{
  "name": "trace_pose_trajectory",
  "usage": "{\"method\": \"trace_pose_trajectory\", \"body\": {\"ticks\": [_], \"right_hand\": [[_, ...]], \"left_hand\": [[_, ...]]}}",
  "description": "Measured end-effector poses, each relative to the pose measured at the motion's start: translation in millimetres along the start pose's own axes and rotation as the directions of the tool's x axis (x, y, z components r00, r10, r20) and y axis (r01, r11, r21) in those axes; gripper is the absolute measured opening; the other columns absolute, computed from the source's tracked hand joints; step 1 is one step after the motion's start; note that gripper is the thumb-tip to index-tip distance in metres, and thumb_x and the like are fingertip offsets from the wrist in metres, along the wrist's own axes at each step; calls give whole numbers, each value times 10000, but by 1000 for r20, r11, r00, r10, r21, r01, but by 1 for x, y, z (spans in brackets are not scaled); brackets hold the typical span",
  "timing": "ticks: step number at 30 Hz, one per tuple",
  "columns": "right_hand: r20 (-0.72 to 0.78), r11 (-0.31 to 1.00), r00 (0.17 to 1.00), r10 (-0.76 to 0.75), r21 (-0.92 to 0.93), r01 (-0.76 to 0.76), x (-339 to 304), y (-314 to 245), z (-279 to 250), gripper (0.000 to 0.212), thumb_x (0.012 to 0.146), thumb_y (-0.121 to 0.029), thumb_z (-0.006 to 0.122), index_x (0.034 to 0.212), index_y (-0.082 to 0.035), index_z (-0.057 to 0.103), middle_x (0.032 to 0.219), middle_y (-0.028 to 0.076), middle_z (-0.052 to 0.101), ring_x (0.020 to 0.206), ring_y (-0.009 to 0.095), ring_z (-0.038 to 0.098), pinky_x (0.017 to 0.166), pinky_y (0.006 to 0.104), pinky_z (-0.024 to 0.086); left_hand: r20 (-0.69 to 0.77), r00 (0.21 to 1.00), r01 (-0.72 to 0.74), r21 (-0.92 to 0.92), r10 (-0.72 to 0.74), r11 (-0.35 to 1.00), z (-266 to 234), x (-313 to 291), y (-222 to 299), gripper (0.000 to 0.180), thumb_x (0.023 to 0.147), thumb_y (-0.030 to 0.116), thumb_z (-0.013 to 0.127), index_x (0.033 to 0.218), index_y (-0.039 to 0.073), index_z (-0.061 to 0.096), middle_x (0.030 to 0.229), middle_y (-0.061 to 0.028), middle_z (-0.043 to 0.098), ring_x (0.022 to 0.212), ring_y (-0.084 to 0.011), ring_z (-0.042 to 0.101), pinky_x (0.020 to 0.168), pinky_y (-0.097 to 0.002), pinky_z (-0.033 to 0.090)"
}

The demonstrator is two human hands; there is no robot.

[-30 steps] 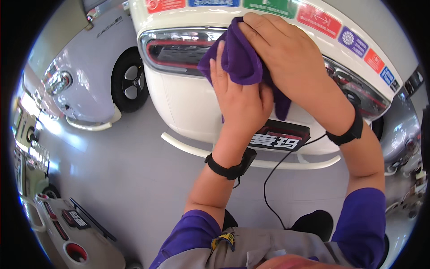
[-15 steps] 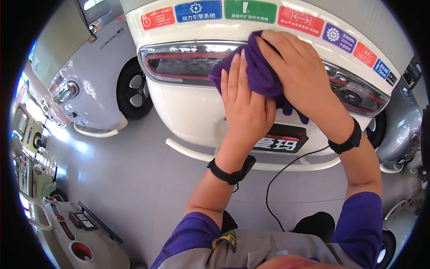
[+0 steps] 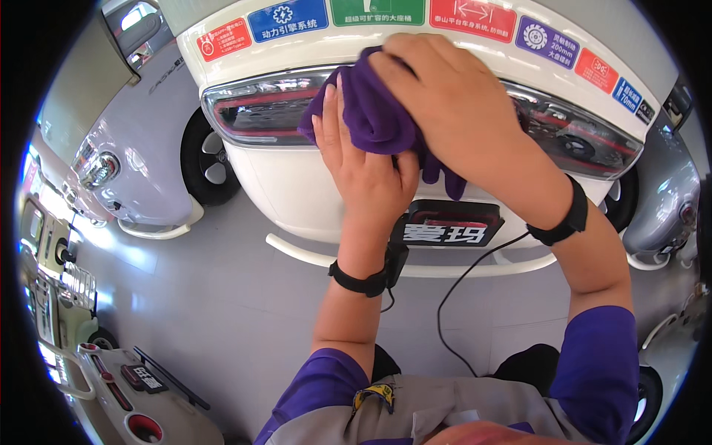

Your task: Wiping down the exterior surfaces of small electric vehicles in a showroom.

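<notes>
Purple cloth (image 3: 378, 122): bunched and folded between the two hands; lies over the middle of the lamp strip, loose corners hanging below the right hand.
Left hand (image 3: 363, 174): mostly open; fingers nearly straight against the cloth, partly covered by a fold; thumb spread toward the right hand.
Right hand (image 3: 460, 111): closed over the cloth from above, fingers bent; some fingertips hidden.
Left wrist band (image 3: 360, 283): black, behind the left hand, with a dark block on its inner side.
Right wrist band (image 3: 565, 220): black, behind the right hand.
Black cable (image 3: 440, 319): curves from the right wrist band toward the person's body.
Lamp strip (image 3: 259, 111): glossy, red-lined; extends beyond both hands, left and right.
White vehicle (image 3: 271, 182): rear panel, beneath the hands and to either side.
Row of stickers (image 3: 473, 16): multicoloured, beyond the hands.
Dark plate (image 3: 445, 236): white characters; below the right hand, nearer the person.
Pale bar (image 3: 304, 254): below both hands, under the panel.
Lilac-grey vehicle (image 3: 148, 170): well left of the left hand.
Silver vehicle (image 3: 667, 196): well right of the right hand.
Grey floor (image 3: 237, 311): below the left hand.
</notes>
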State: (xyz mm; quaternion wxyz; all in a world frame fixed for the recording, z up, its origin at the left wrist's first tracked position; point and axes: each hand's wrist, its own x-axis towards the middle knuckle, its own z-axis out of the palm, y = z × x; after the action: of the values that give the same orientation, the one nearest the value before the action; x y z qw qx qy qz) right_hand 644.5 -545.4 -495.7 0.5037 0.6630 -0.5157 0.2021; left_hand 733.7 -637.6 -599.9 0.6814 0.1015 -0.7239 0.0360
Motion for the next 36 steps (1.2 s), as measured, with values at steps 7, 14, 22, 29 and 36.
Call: {"method": "trace_pose_trajectory", "body": {"ticks": [7, 14, 22, 29, 36], "right_hand": [[-133, 998, 991, 20, -60, -28, -8, -11, 24, 292, 744, -189, 589, 1008, -66, 617, 1025, 38, 592, 957, 175, 550, 794, 290, 439], [-65, 986, 988, 143, 93, -137, -30, 7, -6, 254, 780, -157, 569, 1005, -45, 608, 1040, 55, 610, 951, 205, 579, 831, 311, 467], [-98, 891, 921, 378, -232, -391, -107, 47, -58, 387, 779, -91, 585, 1150, 17, 613, 1205, 143, 596, 1101, 314, 585, 927, 398, 477], [-95, 942, 938, 334, 10, -335, -95, 18, -41, 467, 850, -119, 531, 1298, 12, 542, 1328, 169, 549, 1285, 306, 499, 1090, 427, 390], [-156, 859, 857, 491, -75, -506, -148, 60, -66, 478, 868, -103, 520, 1339, -18, 528, 1367, 107, 560, 1312, 271, 496, 1091, 439, 346]], "left_hand": [[100, 994, -32, -42, 36, 999, -14, 17, -11, 610, 735, 103, 601, 1329, -10, 516, 1410, -260, 461, 1317, -480, 393, 1091, -588, 255], [125, 991, -36, -132, 52, 991, -9, 34, 13, 555, 726, 101, 575, 1277, 29, 583, 1390, -234, 497, 1334, -447, 398, 1105, -601, 229], [243, 900, -300, -256, 362, 919, 44, 56, 94, 360, 670, 176, 650, 936, -66, 672, 1406, -268, 472, 1346, -398, 413, 1138, -546, 248], [168, 971, -177, 33, 169, 984, 47, 47, 79, 543, 823, 246, 609, 1329, 57, 556, 1484, -263, 392, 1399, -428, 337, 1114, -538, 261], [265, 937, -209, -96, 227, 973, 80, 51, 135, 565, 858, 282, 584, 1342, -4, 520, 1473, -224, 424, 1407, -368, 352, 1140, -490, 251]]}}
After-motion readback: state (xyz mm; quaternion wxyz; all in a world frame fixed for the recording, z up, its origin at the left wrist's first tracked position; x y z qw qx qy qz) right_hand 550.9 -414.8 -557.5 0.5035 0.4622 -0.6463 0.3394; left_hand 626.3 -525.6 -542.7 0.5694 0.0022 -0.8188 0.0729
